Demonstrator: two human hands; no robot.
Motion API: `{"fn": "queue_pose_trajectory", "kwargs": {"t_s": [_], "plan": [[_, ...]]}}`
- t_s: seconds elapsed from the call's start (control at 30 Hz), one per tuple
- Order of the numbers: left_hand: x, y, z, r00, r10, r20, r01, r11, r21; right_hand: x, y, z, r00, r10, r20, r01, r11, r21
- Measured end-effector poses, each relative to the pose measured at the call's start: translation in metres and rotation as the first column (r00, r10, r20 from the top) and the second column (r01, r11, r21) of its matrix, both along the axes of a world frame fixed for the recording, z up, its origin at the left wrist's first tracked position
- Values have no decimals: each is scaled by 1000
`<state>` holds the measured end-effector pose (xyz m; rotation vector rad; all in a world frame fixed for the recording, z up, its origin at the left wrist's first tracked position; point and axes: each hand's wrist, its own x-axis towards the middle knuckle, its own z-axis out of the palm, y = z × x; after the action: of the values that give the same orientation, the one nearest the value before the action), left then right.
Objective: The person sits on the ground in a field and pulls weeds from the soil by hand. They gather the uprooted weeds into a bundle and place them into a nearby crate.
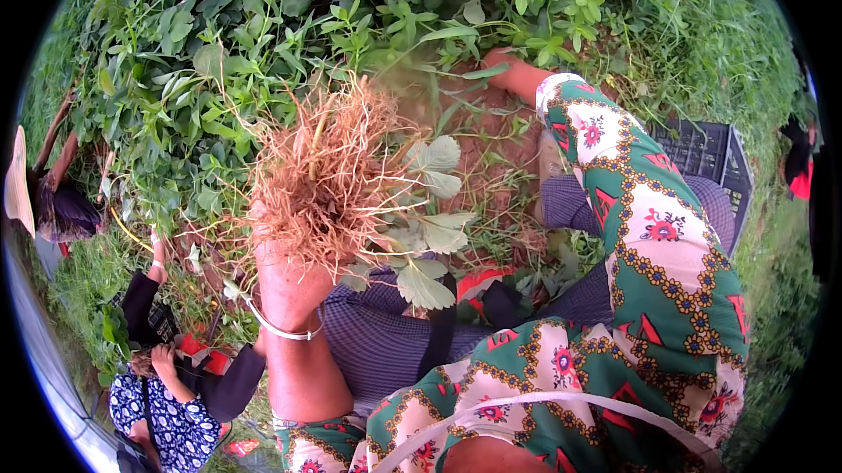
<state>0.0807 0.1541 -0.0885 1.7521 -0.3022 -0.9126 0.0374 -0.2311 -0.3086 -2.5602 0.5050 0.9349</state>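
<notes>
My left hand (295, 279) grips a thick bundle of uprooted strawberry plants (329, 177). Its tangled, reddish-brown bare roots face up towards me and hide most of the fingers. Toothed green leaves (437, 233) hang out on the bundle's right side. A silver bangle (283, 331) circles that wrist. Further forward and right, my right hand (505, 70) reaches down to the soil at the edge of the leafy bed (263, 45). Its fingers are partly covered by leaves and blurred, so whether they hold anything is hidden.
A dark plastic crate (714, 154) stands right of my bent leg. At the lower left a co-worker (168, 400) in a patterned top works near the bed. Another person wears a straw hat (18, 180) at the far left. Reddish soil (500, 157) with loose weeds lies before me.
</notes>
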Motion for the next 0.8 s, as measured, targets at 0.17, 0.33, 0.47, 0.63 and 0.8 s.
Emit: {"fn": "queue_pose_trajectory", "kwargs": {"t_s": [0.17,0.33,0.47,0.63,0.8], "plan": [[2,-7,3,1000,-11,-8,11,1000,-5,22,-4,-38,801,503,-324,-579,788,-209],[0,-8,8,1000,5,-3,-5,1000,-8,8,-10,-35,879,443,-179,-472,862,-183],[0,-10,10,1000,7,-3,-7,1000,-11,15,-13,-25,909,366,-201,-400,902,-165],[-2,-15,13,1000,7,-12,-7,1000,-14,18,-10,-31,857,476,-197,-510,839,-189],[-1,-20,18,1000,-1,-22,1,1000,-17,23,-13,-69,842,443,-309,-518,823,-232]]}}
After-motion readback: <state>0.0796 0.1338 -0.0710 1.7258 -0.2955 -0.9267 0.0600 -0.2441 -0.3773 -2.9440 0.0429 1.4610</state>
